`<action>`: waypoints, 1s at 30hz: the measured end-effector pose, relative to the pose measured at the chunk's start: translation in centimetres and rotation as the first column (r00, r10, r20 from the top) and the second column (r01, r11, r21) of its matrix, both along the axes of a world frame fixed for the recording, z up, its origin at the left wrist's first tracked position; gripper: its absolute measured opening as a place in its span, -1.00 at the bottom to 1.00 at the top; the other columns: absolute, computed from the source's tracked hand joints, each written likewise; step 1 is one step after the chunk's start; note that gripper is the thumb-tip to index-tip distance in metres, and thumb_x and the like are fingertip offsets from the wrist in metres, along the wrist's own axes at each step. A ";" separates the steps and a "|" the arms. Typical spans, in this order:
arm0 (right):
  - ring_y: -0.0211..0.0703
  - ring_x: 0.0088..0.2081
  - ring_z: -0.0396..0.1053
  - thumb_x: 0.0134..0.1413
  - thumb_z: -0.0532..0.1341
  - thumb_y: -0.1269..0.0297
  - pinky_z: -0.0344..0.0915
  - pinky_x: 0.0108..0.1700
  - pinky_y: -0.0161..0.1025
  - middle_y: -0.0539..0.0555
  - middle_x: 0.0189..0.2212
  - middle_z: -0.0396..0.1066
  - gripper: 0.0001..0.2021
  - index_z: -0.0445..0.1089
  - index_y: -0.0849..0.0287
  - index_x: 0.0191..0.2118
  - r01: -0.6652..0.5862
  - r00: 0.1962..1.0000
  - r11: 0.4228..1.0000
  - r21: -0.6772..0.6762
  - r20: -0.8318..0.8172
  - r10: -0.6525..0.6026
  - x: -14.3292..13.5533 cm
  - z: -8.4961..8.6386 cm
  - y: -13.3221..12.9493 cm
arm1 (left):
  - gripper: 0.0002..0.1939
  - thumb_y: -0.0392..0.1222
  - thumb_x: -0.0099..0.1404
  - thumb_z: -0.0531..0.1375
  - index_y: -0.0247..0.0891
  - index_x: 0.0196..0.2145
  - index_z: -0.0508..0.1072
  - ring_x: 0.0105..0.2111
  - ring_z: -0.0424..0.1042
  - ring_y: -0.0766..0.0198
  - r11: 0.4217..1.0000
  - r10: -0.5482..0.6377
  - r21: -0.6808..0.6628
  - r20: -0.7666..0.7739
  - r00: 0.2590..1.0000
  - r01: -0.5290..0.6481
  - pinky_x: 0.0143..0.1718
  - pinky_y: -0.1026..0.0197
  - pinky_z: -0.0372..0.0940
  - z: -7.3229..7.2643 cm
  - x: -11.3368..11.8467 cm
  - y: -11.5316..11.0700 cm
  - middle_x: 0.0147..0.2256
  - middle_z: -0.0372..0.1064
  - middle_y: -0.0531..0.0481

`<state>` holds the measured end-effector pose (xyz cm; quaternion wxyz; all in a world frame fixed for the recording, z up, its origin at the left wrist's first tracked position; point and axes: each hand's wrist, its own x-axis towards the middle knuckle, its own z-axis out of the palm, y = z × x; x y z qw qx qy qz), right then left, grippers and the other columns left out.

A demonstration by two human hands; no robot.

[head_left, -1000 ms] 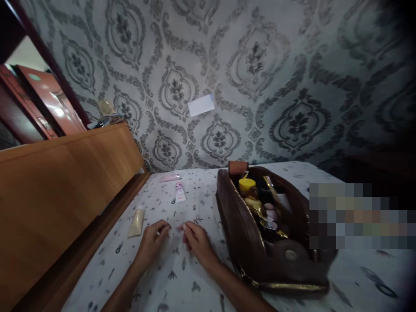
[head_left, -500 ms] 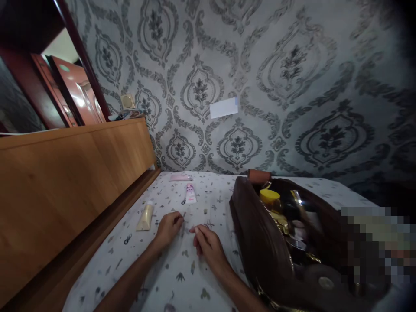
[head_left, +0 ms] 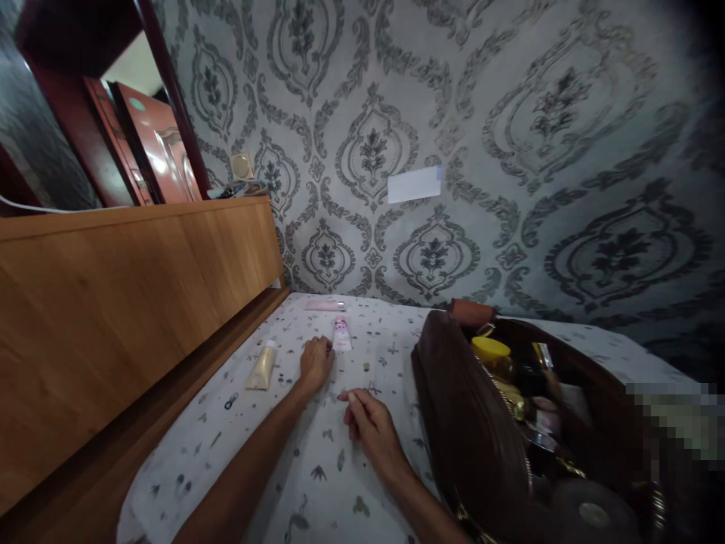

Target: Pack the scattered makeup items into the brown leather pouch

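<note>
My left hand [head_left: 316, 363] reaches forward over the patterned sheet, fingers curled in and fingertips hidden. It is right beside a small pink-and-white squeeze tube [head_left: 341, 335]; whether it touches the tube I cannot tell. Nearer to me, my right hand [head_left: 371, 423] rests low over the sheet with the thumb against the index finger and the others curled, nothing visible in it. A beige tube with a white cap [head_left: 261, 366] lies to the left of my left hand. Behind the small tube lies a longer pale pink tube [head_left: 325, 305].
A dark brown bag [head_left: 453, 408] stands unzipped on the right, with a yellow-lidded jar [head_left: 490, 349] and other items inside. A wooden board [head_left: 147, 279] borders the patterned sheet [head_left: 317, 499] on the left. The papered wall [head_left: 374, 151] rises behind.
My left hand has moved forward to the small pink-and-white tube. My right hand stays about where it was on the sheet. The whole view has shifted slightly.
</note>
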<state>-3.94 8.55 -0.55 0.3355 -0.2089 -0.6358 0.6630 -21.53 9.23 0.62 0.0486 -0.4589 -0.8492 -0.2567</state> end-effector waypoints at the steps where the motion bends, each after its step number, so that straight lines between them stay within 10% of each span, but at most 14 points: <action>1: -0.29 -0.64 0.19 0.01 0.14 -0.23 0.09 -0.57 -0.31 -0.05 -0.61 0.25 -0.50 0.40 0.20 -0.38 0.001 1.000 1.000 0.004 -0.003 -0.001 0.0 0.0 0.0 | -0.82 -0.28 0.30 0.08 -0.26 -0.18 0.44 -0.12 0.34 0.16 1.000 -0.001 -0.005 -0.009 1.000 0.001 -0.07 0.19 0.17 0.0 0.0 0.0 -0.18 0.41 -0.11; 19: -0.39 -0.71 0.09 0.20 0.07 0.04 -0.03 -0.67 -0.42 -0.12 -0.65 0.19 -0.66 0.37 0.21 -0.39 0.043 0.997 0.999 -0.029 0.061 -0.041 -0.4 0.0 -0.8 | -0.33 0.23 0.27 -0.01 -0.45 0.05 0.24 0.03 0.29 -0.21 0.979 0.119 -0.149 -0.124 0.985 -0.137 -0.07 -0.03 0.23 1.5 1.9 4.2 -0.01 0.32 -0.42; 30: -0.42 -0.72 0.11 0.22 0.07 0.17 0.01 -0.70 -0.49 -0.11 -0.66 0.19 -0.71 0.40 0.22 -0.40 0.073 0.996 0.996 -0.042 0.062 -0.070 -0.4 -0.1 -0.6 | -0.41 0.06 0.19 0.02 -0.35 0.09 0.21 -0.01 0.37 -0.20 0.963 0.068 -0.259 -0.025 0.997 -0.072 -0.19 -0.06 0.31 2.8 1.0 3.0 0.01 0.35 -0.38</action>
